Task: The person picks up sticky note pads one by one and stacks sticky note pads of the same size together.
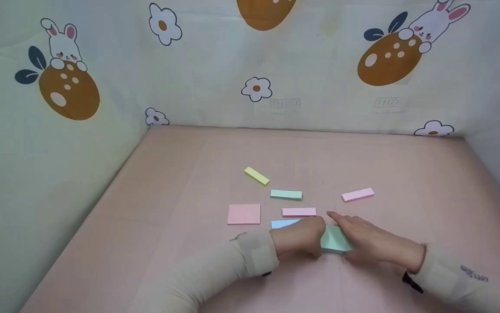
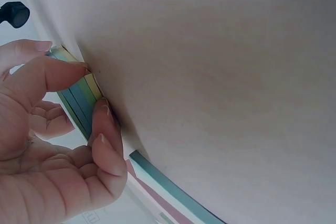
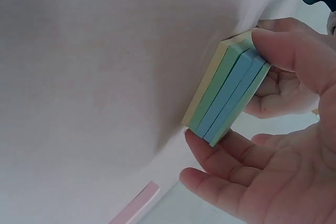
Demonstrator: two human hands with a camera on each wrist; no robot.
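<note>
A stack of sticky note pads (image 1: 335, 240) lies on the table between both hands, light green on top. In the right wrist view its layered edge shows green, blue and yellow pads (image 3: 226, 90). My left hand (image 1: 302, 234) grips the stack's left side, its thumb and fingertips against the edges. From the right, my right hand (image 1: 369, 240) holds the stack between thumb and fingers. A blue pad (image 1: 283, 224) sticks out beyond my left hand, which hides part of it.
Left of the hands lies a pink square pad (image 1: 244, 214). Beyond them are narrow strips: pink (image 1: 299, 212), green (image 1: 286, 194), yellow (image 1: 256, 176), and another pink strip (image 1: 358, 194) at the right. A patterned cloth wall (image 1: 206, 87) borders the pinkish table (image 1: 180, 174).
</note>
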